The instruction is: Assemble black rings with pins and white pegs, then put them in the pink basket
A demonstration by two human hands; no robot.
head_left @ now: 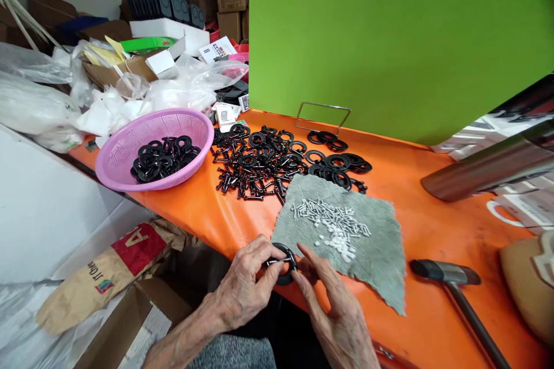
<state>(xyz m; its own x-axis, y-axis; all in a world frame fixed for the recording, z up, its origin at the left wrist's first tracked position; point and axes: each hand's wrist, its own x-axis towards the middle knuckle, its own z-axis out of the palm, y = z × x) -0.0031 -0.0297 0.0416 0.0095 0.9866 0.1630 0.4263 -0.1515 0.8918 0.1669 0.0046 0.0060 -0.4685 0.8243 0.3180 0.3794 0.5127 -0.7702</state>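
Observation:
Just off the table's front edge, a black plastic ring point(284, 281) with a small black link piece across it is held between both hands. My left hand point(246, 277) pinches its left side, thumb below and forefinger above. My right hand point(331, 300) grips the right side between thumb and fingers; part of the ring is hidden behind the fingertips. Right beyond the hands lies a grey-green cloth point(376, 242) with a pile of small silver pins point(331, 216) and small white pieces point(341, 242). Behind it spreads a heap of black link pieces point(255, 176), with black rings point(337, 161) to the right.
A pink colander point(108, 164) with black ring parts stands at the left of the orange table point(389, 184). A hammer point(445, 273) lies at the right, near a slanting metal cylinder point(476, 167). A green panel point(389, 40) rises behind. Below left are a box and paper bag point(99, 277).

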